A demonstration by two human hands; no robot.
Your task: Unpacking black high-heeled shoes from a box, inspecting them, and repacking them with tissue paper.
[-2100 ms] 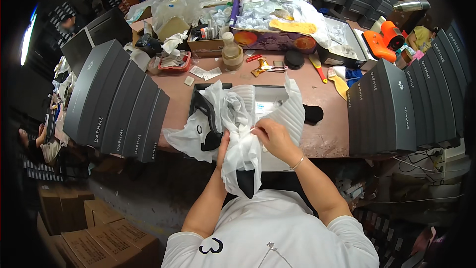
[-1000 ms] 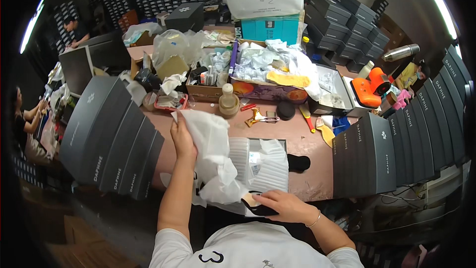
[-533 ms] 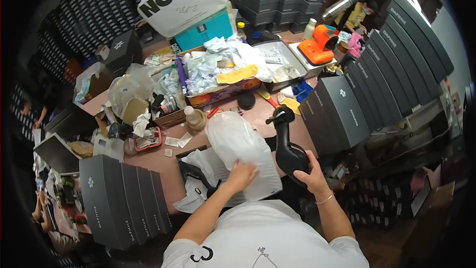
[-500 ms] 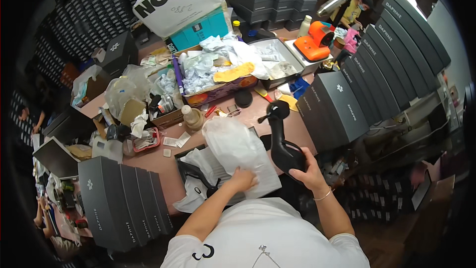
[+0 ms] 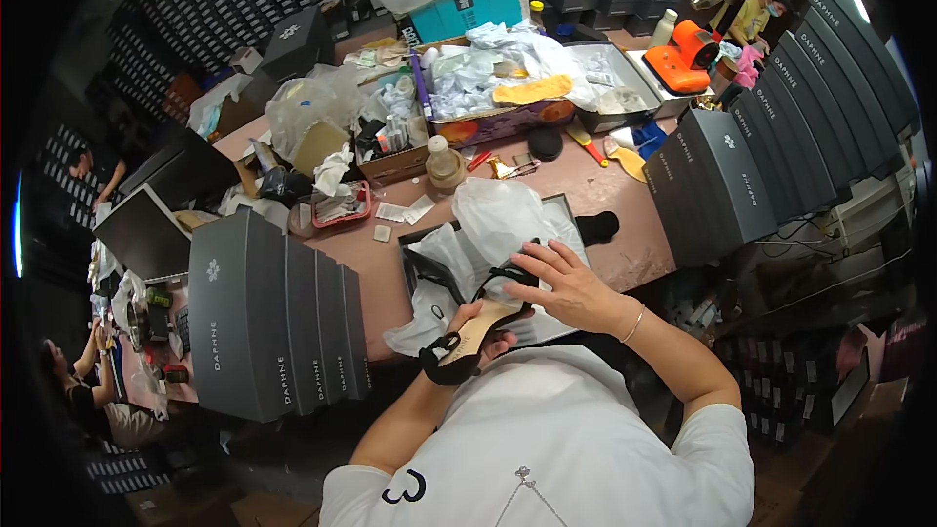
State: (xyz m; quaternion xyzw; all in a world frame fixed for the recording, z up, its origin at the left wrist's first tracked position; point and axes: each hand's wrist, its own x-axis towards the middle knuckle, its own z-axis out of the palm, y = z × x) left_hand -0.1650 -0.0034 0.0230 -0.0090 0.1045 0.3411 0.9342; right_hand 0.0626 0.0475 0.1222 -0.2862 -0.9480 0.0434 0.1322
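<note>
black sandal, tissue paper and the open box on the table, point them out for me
black sandal (image 5: 480, 324), head view, on its tan insole.
tissue paper (image 5: 503, 215), head view, on the crumpled white sheet.
open box (image 5: 570, 205), head view, on its far right rim.

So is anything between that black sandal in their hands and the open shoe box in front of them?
Only loose white tissue paper, heaped in the open shoe box. The left hand holds the black sandal right at the near edge, the right hand on its straps; nothing else intervenes.
</note>
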